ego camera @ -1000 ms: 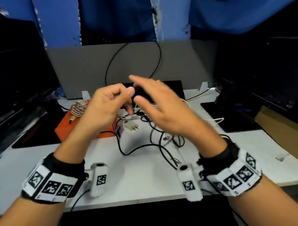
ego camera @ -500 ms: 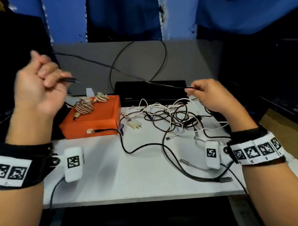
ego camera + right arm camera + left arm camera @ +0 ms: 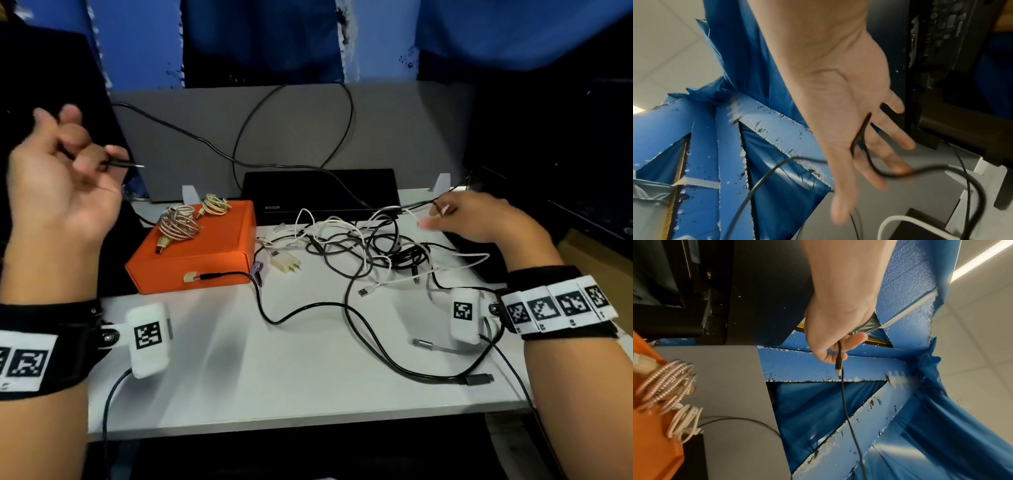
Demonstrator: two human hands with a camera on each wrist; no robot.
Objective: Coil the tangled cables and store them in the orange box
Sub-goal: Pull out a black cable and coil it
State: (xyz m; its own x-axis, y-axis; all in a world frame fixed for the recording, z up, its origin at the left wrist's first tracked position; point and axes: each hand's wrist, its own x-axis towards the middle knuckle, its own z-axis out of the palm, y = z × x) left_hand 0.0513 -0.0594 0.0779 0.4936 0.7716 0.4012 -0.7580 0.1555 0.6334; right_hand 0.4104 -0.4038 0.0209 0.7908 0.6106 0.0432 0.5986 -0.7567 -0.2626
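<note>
Head view: left hand (image 3: pixel 58 181) pinches black cable (image 3: pixel 212 150).

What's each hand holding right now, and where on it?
Left hand pinches the thin black cable just behind its connector. Right hand is open; the cable crosses its fingers.

The head view looks forward and down from above the white tabletop (image 3: pixel 308 359), taking in both forearms. The left wrist view looks close along the left hand (image 3: pixel 830 337), up toward blue foam panels. The right wrist view looks likewise along the right hand (image 3: pixel 849 129). Head and left wrist views share the flat orange box (image 3: pixel 205 253) (image 3: pixel 653 443).
</note>
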